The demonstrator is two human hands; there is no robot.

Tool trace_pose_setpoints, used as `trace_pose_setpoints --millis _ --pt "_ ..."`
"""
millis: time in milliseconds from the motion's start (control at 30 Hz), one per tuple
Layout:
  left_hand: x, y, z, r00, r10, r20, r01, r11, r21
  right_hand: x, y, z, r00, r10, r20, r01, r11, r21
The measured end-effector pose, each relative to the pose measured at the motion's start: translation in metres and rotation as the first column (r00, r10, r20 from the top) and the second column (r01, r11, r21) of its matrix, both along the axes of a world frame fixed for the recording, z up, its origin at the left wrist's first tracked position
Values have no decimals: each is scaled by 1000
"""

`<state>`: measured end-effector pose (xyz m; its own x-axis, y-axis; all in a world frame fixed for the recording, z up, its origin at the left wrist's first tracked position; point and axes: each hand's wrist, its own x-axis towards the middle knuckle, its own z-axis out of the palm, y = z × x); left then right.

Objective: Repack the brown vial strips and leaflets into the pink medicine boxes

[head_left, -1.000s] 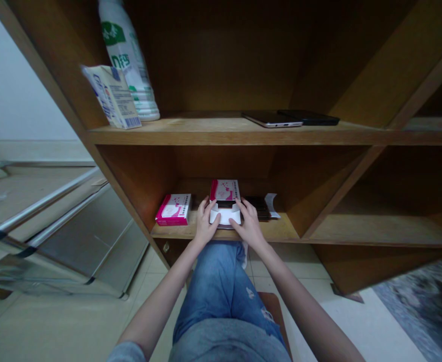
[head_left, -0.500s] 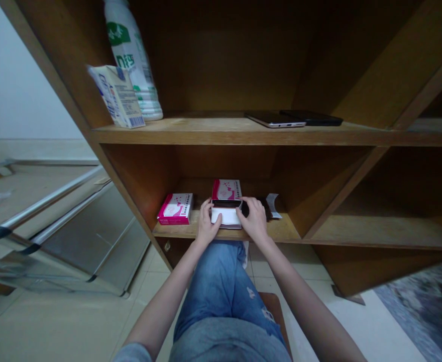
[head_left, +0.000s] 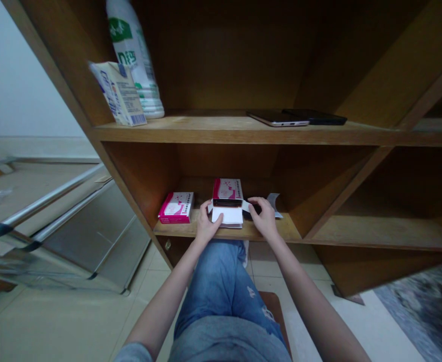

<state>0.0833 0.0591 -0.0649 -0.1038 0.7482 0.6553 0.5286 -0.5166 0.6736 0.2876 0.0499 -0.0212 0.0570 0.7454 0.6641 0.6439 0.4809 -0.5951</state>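
A pink-and-white carton (head_left: 227,189) lies on the lower shelf with its near end open toward me. Its white end flap (head_left: 227,215) is folded out, and dark contents show in the opening. My left hand (head_left: 208,225) grips the flap's left side, thumb on top. Beside the opening, my right hand (head_left: 263,217) has thumb and forefinger at the small right side flap (head_left: 245,206), which sticks outward between them. A second pink-and-white carton (head_left: 176,207) sits closed to the left. Behind my right hand lie a dark item, mostly hidden, and a curled pale strip (head_left: 274,203).
On the shelf above stand a white-and-green bottle (head_left: 140,65) and a drink carton (head_left: 120,95) at left. Two flat dark devices, one a phone (head_left: 277,118), lie at right. A metal-framed rack (head_left: 81,226) stands left of the wooden cabinet (head_left: 221,136).
My right hand has shifted right, off the white end flap to the side flap, which now points outward. More of the carton's opening shows. My left hand stays at the flap.
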Motion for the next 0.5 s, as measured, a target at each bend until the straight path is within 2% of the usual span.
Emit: trace_pose_setpoints --millis 233,367,500 --pt "0 0 0 1000 7 -24 -6 999 36 -19 -7 9 958 -43 282 -3 987 159" --pt "0 1 0 1000 3 -22 -2 999 36 -34 -1 17 853 -125 507 32 981 189" --pt "0 1 0 1000 5 -24 -4 999 46 -47 7 21 742 -168 649 43 978 203"
